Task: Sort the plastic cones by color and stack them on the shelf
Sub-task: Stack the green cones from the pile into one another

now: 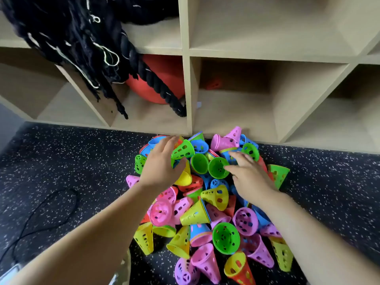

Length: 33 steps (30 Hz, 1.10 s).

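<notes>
Reaching into the mixed cone pile [205, 214] on the floor [72, 161] against the shelf [186, 79], left hand [160, 167] and right hand [250, 177] with fingers [236, 156] spread, holding nothing: best gather the green cones [218, 168] between them first, nesting rim into rim.

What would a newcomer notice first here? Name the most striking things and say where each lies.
First, the bright pile of cones in pink, yellow, green, blue and red, on the dark speckled floor before the shelf. The left hand and right hand reach open over its far side. Behind, black rope hangs across a red ball in a shelf compartment.
</notes>
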Tool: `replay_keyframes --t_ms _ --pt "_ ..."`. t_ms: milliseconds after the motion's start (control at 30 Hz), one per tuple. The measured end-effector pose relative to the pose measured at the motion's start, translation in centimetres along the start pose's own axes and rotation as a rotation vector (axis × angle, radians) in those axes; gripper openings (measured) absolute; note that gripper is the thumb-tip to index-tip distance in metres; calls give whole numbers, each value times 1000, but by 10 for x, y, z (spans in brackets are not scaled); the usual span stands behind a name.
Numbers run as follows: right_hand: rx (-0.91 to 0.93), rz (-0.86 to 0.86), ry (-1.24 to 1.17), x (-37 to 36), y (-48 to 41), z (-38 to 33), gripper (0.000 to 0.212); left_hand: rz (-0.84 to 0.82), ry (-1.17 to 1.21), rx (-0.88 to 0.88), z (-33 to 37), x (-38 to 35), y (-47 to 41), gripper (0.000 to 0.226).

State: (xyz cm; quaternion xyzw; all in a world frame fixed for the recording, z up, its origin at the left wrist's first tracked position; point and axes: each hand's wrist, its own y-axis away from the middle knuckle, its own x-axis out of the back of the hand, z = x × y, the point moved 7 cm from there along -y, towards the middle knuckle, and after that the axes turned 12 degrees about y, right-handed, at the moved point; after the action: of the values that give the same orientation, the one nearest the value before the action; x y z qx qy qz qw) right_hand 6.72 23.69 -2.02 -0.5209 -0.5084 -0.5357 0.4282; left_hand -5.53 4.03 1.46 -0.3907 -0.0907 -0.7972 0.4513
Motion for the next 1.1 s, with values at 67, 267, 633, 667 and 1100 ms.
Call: replay_keyframes --t_ms 67,267,633,667,1100 --pt "-27 -37 -5 -13 -8 3 51 -37 -21 78 -13 -13 -14 59" --pt "-75 -66 -17 -43 -26 4 36 -245 -133 239 -51 -51 -41 74" --pt "-114 100 -129 -57 -18 16 11 -226 -85 447 -83 -60 -52 64" --pt "-133 104 -175 -56 -16 17 7 -221 -79 446 -84 -58 -50 61" --pt "-375 487 -600 32 -1 36 14 58 160 259 -14 -32 -2 60"
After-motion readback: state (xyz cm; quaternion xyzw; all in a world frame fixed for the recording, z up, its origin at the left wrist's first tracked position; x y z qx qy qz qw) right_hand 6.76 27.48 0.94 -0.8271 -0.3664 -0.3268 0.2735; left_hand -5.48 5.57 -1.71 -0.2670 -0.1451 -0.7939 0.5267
